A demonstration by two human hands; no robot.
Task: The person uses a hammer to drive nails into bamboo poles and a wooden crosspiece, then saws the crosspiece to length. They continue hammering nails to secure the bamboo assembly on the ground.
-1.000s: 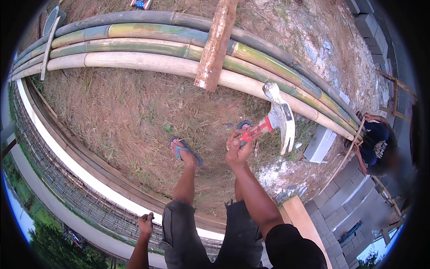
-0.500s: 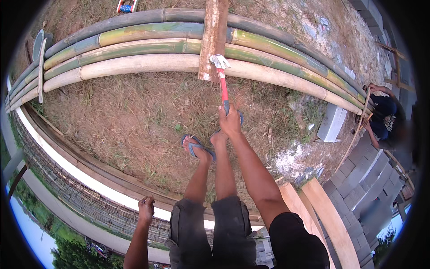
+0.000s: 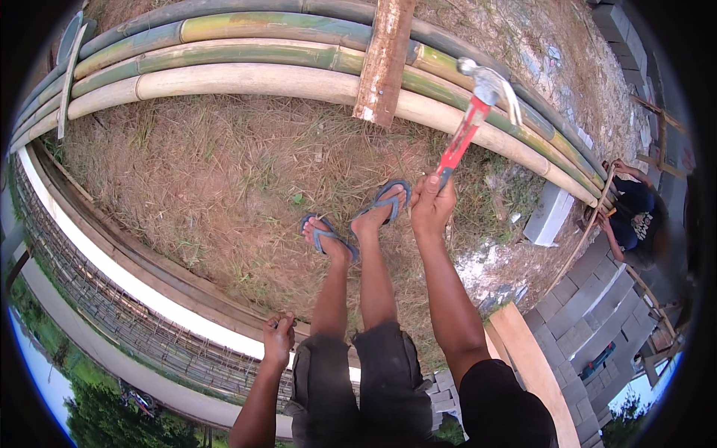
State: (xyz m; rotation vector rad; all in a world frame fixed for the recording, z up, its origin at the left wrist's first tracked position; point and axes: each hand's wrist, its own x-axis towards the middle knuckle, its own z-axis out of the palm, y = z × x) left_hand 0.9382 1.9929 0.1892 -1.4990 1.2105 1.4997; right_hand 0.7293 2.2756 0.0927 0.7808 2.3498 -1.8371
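My right hand (image 3: 433, 205) is wrapped round the grip of a claw hammer (image 3: 462, 140) with a red and dark handle. Its metal head is raised and overlaps the bamboo poles (image 3: 246, 78) in view. The poles lie side by side, curving across the top, some pale and some green. Across them, left of the hammer, lies a rough brown wooden board (image 3: 383, 71). Near my left thigh, my left hand (image 3: 278, 343) is closed, with a small dark bit showing at its fingertips that I cannot make out.
On the right, another person (image 3: 642, 216) works at the pole ends beside a thin wooden strip. A grey block (image 3: 551, 215) and stacked grey blocks (image 3: 590, 306) lie nearby. At lower left run a long white-edged beam form (image 3: 164, 299) and steel rebar cages (image 3: 112, 317). Pale planks (image 3: 534, 366) lie at lower right.
The hammer has lifted off the board's near end and swung up to the right with my right hand. My left hand has moved right, closer to my leg. The view has shifted slightly.
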